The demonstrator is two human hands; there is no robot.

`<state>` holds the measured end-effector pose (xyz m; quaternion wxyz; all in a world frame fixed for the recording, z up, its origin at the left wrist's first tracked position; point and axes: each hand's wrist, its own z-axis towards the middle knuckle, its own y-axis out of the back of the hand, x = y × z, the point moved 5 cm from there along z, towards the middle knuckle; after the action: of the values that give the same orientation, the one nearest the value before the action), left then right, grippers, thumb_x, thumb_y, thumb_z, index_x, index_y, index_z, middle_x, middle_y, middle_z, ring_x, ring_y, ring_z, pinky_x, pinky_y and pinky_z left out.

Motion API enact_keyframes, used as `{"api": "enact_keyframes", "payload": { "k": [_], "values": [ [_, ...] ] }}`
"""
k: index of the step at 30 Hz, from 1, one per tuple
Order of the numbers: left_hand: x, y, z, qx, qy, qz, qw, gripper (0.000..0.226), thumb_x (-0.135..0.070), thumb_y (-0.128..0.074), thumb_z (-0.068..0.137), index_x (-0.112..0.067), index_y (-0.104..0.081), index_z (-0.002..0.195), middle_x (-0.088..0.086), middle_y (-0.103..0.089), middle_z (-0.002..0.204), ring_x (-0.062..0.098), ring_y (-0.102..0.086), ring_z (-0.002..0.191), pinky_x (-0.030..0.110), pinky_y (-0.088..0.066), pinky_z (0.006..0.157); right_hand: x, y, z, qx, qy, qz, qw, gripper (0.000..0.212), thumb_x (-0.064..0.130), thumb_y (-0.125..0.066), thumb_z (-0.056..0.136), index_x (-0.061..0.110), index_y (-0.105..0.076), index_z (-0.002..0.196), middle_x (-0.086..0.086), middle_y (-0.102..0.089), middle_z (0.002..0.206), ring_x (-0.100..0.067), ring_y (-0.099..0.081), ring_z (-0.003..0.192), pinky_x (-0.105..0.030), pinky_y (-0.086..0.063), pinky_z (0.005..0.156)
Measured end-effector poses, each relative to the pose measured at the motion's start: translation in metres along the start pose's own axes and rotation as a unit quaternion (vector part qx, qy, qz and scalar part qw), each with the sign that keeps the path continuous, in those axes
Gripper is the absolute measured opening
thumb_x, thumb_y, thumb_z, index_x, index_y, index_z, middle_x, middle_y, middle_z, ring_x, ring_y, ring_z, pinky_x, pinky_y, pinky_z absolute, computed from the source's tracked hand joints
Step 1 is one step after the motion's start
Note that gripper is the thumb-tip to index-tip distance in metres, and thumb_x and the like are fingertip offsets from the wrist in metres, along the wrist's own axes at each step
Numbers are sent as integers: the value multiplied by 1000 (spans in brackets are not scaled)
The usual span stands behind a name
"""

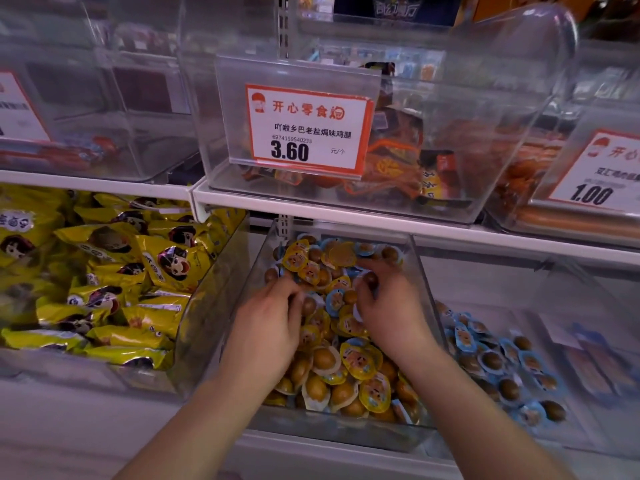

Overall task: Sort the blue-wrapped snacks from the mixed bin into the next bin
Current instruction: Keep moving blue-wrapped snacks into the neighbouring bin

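Mixed bin (420, 271) in the middle — next bin (588, 296) right, bagged snacks (104, 271) left

The fingertips of the left hand (268, 327) are buried among the snacks in the mixed bin (424, 271), and those of the right hand (388, 311) are smeared by motion, so what is pinched, if anything, cannot be made out. Both forearms are cut off by the lower edge. The price card (602, 171) at the right is clipped by the frame, its print blurred. Perhaps sausages are held in the upper left bin (104, 98), which is hazed by glare
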<state>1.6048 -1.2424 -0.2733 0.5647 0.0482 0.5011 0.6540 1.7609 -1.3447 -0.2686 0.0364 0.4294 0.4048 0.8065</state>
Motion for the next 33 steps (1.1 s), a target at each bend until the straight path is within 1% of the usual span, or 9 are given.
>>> {"api": "enact_keyframes", "payload": {
  "k": [2, 5, 12, 17, 21, 24, 26, 30, 33],
  "values": [
    [3, 5, -2, -14, 33, -22, 999, 9, -23, -53, 99, -19, -61, 97, -2, -65, 84, 19, -62, 75, 39, -50, 65, 6, -22, 1, 76, 41, -102, 991, 40, 32, -59, 98, 23, -56, 136, -9, -50, 133, -28, -61, 110, -33, -52, 90],
    [4, 9, -4, -22, 56, -54, 997, 10, -24, -53, 99, -20, -62, 99, -4, -65, 83, 16, -62, 74, 36, -49, 65, 7, -49, -3, 203, 75, -206, 954, 50, 54, -52, 95, 33, -50, 140, -8, -44, 134, -32, -45, 128, -41, -43, 106],
    [12, 5, 4, -11, 104, -118, 988, 9, -27, -54, 99, -26, -60, 92, -14, -60, 74, 0, -57, 69, 15, -39, 56, 6, -36, 5, 220, 62, -165, 959, 34, 34, -72, 85, 28, -61, 116, -1, -56, 117, -22, -60, 104, -29, -48, 80],
    [13, 1, 5, 0, 137, -202, 970, 11, -27, -55, 99, -24, -63, 92, -7, -70, 82, 7, -67, 80, 34, -54, 73, 5, -26, -1, 102, 43, -79, 991, 27, 14, -69, 82, 25, -70, 106, 3, -68, 107, -17, -64, 96, -23, -46, 74],
    [12, 3, 2, -31, 151, -263, 952, 13, -28, -55, 99, -28, -61, 88, -15, -71, 74, -3, -67, 70, 15, -49, 57, 4, -2, -5, -20, 17, 33, 999, 23, 19, -71, 88, 25, -72, 110, 3, -68, 92, -10, -63, 81, -23, -47, 69],
    [10, 4, 0, -57, 171, -290, 940, 12, -30, -53, 100, -28, -59, 89, -21, -71, 74, -5, -66, 69, 12, -48, 56, 7, 11, -15, -44, -1, 154, 987, 22, 19, -76, 86, 31, -72, 104, 16, -63, 68, 6, -61, 68, -6, -42, 58],
    [8, 3, -1, -69, 180, -298, 935, 12, -32, -53, 99, -28, -59, 89, -20, -71, 76, -4, -66, 70, 22, -51, 62, 4, 13, -23, -26, -64, 273, 959, 23, 17, -78, 85, 31, -73, 103, 18, -71, 77, 3, -67, 76, -9, -48, 63],
    [-6, 2, -6, -97, 141, -290, 942, 11, -35, -52, 98, -31, -59, 90, -11, -70, 78, -1, -65, 71, 17, -45, 59, 0, 4, -38, 51, -211, 534, 817, 30, 4, -68, 89, 11, -68, 118, -13, -73, 110, -24, -73, 94, -35, -56, 76],
    [-25, 2, -11, -108, 38, -244, 963, 12, -28, -51, 101, -24, -60, 94, -11, -64, 100, 2, -62, 97, 20, -49, 81, 8, 2, -48, 124, -264, 637, 714, 31, 5, -59, 90, 2, -66, 120, -21, -70, 115, -27, -70, 92, -36, -57, 69]
  ]
}}
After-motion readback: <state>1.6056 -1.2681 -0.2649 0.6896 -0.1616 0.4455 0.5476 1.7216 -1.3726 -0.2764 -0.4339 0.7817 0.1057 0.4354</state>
